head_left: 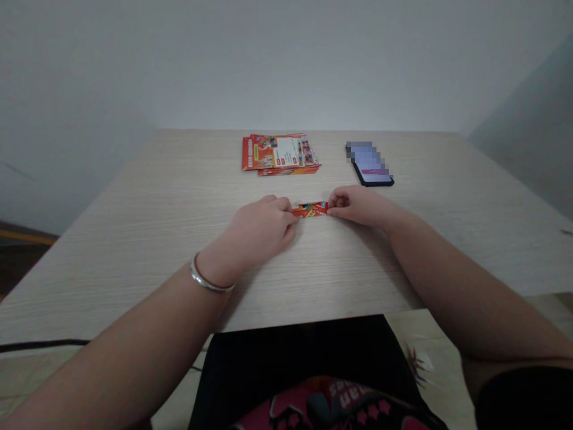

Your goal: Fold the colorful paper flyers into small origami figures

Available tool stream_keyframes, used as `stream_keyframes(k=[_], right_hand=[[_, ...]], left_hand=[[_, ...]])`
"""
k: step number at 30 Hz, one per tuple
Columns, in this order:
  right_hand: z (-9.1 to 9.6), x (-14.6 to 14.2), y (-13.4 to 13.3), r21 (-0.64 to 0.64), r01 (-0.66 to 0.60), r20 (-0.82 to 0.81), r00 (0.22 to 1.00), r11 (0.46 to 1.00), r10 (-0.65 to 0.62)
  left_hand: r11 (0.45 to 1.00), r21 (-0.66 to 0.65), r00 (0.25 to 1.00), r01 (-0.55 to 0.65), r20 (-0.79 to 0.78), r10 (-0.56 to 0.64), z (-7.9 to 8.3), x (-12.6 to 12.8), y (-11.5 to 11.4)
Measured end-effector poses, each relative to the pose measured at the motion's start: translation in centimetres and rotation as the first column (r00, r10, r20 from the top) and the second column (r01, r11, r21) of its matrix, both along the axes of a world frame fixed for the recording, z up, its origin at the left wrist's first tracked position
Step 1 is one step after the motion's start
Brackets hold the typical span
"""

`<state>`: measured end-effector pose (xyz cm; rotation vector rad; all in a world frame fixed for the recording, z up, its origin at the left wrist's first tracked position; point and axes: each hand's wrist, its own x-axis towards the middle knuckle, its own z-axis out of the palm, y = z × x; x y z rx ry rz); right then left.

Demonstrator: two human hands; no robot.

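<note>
Between my hands, low over the table, is a narrow red printed strip [313, 209] with orange, green and blue patches; it looks like a folded paper or packet, I cannot tell which. My left hand [268, 224] has its fingers closed at the left end of the strip and covers that end. My right hand [351, 203] pinches the right end between thumb and fingers. A silver bangle [208, 282] circles my left wrist. Beyond my hands lies a stack of red printed packets or leaflets [280, 154], slightly fanned out.
A phone [373, 167] with a lit, partly blurred screen lies behind my right hand. The pale wood-grain table [156, 197] reaches to the wall [304, 65] at its far edge. A dark cable [45, 345] runs along the near left edge.
</note>
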<state>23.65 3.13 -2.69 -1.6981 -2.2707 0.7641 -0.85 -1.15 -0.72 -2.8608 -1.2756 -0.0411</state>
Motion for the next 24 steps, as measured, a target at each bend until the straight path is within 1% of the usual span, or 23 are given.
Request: stream_keyframes(k=[3, 4, 6, 8, 10, 13, 16, 20, 24], right_hand=[[-0.1, -0.2, -0.3, 0.045, 0.032, -0.029, 0.999, 0.998, -0.031], [-0.2, -0.3, -0.4, 0.087, 0.039, -0.053, 0.998, 0.995, -0.034], [-0.3, -0.5, -0.6, 0.213, 0.027, -0.1, 0.995, 0.977, -0.006], [-0.5, -0.8, -0.8, 0.347, -0.028, -0.088, 0.994, 0.937, 0.062], [-0.5, -1.2, -1.0, 0.425, -0.115, -0.028, 0.99, 0.898, 0.14], [-0.6, -1.7, -1.1, 0.41, -0.262, 0.049, 0.963, 0.873, 0.266], [-0.6, -2.0, -1.2, 0.375, -0.338, 0.083, 0.94, 0.863, 0.332], [-0.4, -2.2, -1.7, 0.38, -0.352, 0.131, 0.936, 0.856, 0.327], [-0.1, -2.5, -2.3, 0.36, -0.339, 0.159, 0.94, 0.869, 0.301]], left_hand=[[1.0, -0.009, 1.0, -0.007, 0.017, 0.007, 0.0, -0.1, 0.0], [1.0, -0.01, 1.0, -0.004, 0.029, 0.005, -0.1, -0.1, 0.1], [1.0, 0.0, 0.998, 0.008, 0.059, -0.008, -0.4, -0.3, 0.3], [1.0, 0.018, 0.996, 0.024, 0.089, -0.025, -0.8, -0.4, 0.7], [0.999, 0.032, 0.994, 0.038, 0.104, -0.042, -1.0, -0.6, 1.1], [0.998, 0.046, 0.996, 0.049, 0.067, -0.052, -1.0, -0.7, 1.3], [0.997, 0.063, 0.998, 0.051, 0.041, -0.053, -0.8, -0.6, 1.3], [0.994, 0.103, 0.999, 0.028, 0.039, -0.033, -0.8, -0.3, 1.2], [0.991, 0.121, 0.998, 0.051, 0.038, -0.056, -0.7, -0.2, 1.1]])
